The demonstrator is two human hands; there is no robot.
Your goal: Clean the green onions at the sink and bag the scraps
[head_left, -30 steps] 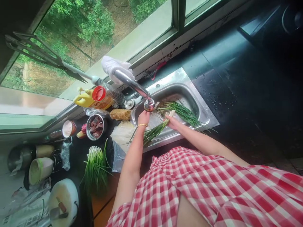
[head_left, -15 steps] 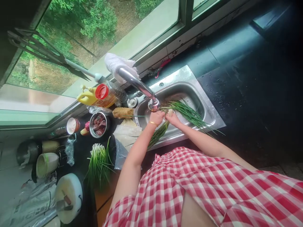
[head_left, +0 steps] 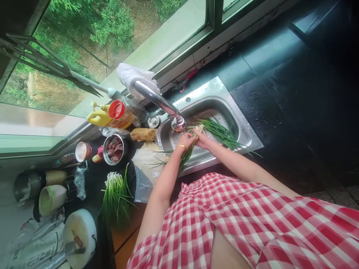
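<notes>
Over the steel sink (head_left: 224,99), my left hand (head_left: 187,140), with a bangle at the wrist, is closed around a few scallions (head_left: 185,158). Their green leaves trail below it and out to the left over the rim. Close beside it, my right hand (head_left: 202,141) has its fingers closed at the pale root ends of the same scallions; the fingertips are partly hidden. A larger bunch of scallions (head_left: 220,132) lies in the sink to the right, its tips over the front rim. The faucet (head_left: 178,123) hangs just above my left hand.
Left of the sink are a loofah sponge (head_left: 143,134), a metal bowl (head_left: 114,149) of dark reddish pieces, a plastic bag (head_left: 143,183) and a pile of scallions (head_left: 116,194). A cleaver (head_left: 74,246) rests on a round cutting board (head_left: 84,228). A yellow bottle (head_left: 98,117) stands by the window.
My hands have shifted slightly around the scallions, and the held leaves now spread farther left past the sink rim. The whole view has moved a little.
</notes>
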